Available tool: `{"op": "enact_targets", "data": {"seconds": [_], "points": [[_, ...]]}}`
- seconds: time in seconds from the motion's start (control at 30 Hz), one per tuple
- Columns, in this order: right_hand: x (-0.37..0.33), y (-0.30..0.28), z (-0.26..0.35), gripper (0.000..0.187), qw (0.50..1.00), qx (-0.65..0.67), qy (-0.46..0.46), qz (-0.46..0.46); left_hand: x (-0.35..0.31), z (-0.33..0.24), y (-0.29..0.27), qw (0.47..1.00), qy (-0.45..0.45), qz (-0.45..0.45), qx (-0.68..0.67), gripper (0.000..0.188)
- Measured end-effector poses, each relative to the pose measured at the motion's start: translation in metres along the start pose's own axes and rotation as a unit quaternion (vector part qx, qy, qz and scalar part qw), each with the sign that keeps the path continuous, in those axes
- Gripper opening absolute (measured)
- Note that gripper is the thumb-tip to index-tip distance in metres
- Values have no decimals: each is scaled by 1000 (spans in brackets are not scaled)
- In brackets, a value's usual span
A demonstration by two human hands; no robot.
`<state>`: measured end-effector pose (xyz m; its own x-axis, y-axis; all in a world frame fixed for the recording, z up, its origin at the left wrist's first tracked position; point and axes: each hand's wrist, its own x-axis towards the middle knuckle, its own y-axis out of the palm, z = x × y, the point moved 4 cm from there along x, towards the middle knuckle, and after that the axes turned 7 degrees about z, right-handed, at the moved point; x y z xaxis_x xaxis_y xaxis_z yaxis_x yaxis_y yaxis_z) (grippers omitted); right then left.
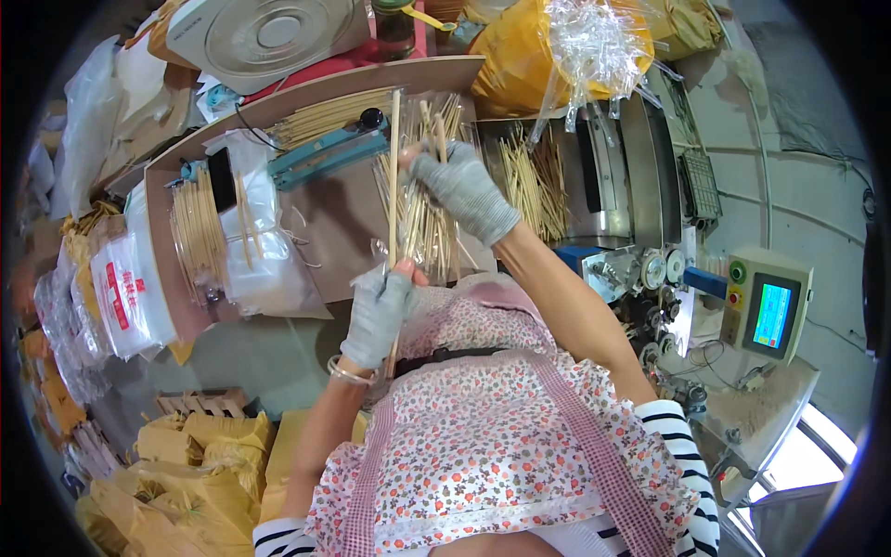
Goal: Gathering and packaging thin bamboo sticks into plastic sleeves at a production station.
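Pale and wooden, a long stick [394, 186] is pinched low by the left hand [380, 311] and seemingly higher by the right hand [464, 190] over the desk [339, 213], one row of sticks [197, 232] apparently done, a loose heap [418, 209] remaining.

Open tabletop [339, 218] here, beyond and left of my left fingers [406, 267], room to pass; the blue tool [325, 159] bars the far side, bags [260, 271] the left, piled sticks [429, 223] the right.
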<state>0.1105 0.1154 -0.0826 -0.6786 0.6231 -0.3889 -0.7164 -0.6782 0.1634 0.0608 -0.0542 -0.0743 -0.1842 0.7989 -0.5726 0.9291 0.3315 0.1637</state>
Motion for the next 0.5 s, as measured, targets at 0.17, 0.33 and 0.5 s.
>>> {"op": "enact_targets", "data": {"seconds": [0.17, 0.33, 0.5], "points": [[-24, 15, -17, 19, 993, 50, 103, -17, 12, 7, 3, 993, 10, 19, -116, 30], [-43, 40, -6, 21, 998, 48, 37, -1, 33, 9, -9, 968, 222, -91, 72, 32], [-52, 22, 0, 22, 997, -20, 59, 46, 22, -5, 5, 990, 134, -33, -19, 24]]}}
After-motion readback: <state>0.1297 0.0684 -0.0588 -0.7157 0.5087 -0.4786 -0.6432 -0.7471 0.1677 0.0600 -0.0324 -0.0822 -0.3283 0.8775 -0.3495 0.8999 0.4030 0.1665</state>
